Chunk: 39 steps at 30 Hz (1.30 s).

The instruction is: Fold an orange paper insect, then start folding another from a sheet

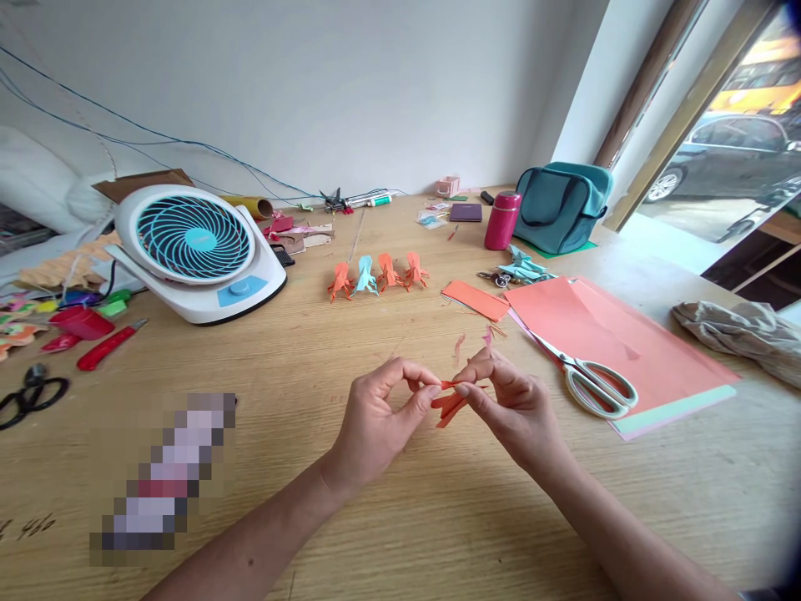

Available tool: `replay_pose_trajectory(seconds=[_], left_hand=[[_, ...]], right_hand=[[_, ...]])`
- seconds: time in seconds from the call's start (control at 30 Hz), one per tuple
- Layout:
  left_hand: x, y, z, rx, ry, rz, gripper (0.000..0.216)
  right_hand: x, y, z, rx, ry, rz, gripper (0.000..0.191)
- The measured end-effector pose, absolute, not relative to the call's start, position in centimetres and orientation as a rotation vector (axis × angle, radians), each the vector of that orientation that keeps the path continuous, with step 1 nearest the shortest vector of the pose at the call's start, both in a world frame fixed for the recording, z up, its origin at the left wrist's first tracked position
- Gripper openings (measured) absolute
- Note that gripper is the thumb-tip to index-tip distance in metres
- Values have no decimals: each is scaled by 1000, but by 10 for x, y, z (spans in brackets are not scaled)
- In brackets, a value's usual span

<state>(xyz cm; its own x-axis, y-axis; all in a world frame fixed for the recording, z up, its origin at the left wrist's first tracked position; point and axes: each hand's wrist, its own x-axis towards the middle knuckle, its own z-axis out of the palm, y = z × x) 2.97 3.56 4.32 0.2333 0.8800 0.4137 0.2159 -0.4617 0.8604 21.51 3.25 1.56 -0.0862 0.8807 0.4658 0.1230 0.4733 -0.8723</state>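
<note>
Thumb and forefinger of my left hand pinch one side of a folded orange paper piece. On its other side, my right hand pinches it too, close to the left fingertips. Narrow strips of the paper hang below the fingers; part of it is hidden by them. Farther back stand three orange paper figures and one light-blue paper figure, in a row, with thin splayed legs. White-handled scissors lie to the right on orange paper sheets.
Cut orange strips lie beyond my right hand. A white fan, red-handled knife and black scissors occupy the left. A pink bottle and teal bag stand at the back right. A blurred-out object lies front left.
</note>
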Motion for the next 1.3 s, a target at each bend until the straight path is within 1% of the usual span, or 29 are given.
replay_pose_trajectory(seconds=[0.17,0.3,0.4,0.57,0.7,0.9,1.07,1.17,1.3], left_hand=[[31,37,49,1276,943,1089,13],[30,37,49,1027,863,947,19],[30,37,49,1101,862,938,17],[32,36,50,1434,946,1123,8],[32,36,50,1433,964,1078,7],[28,38,51,1331,919,939,21],[27,41,46,1126,858,786,29],[26,41,44,1095,839,728,31],[26,42,45,1081,835,696,28]], right_hand=[[214,31,18,-891,-1613,719,11],[214,30,19,-874,-1634,668,11],[214,29,20,-887,-1647,668,13],[213,28,22,-900,-1639,650,11],[212,27,23,-908,-1624,678,12],[212,28,24,-874,-1688,603,14],[212,28,22,-860,-1714,536,11],[213,28,21,-861,-1744,499,11],[213,28,21,-855,-1781,462,11]])
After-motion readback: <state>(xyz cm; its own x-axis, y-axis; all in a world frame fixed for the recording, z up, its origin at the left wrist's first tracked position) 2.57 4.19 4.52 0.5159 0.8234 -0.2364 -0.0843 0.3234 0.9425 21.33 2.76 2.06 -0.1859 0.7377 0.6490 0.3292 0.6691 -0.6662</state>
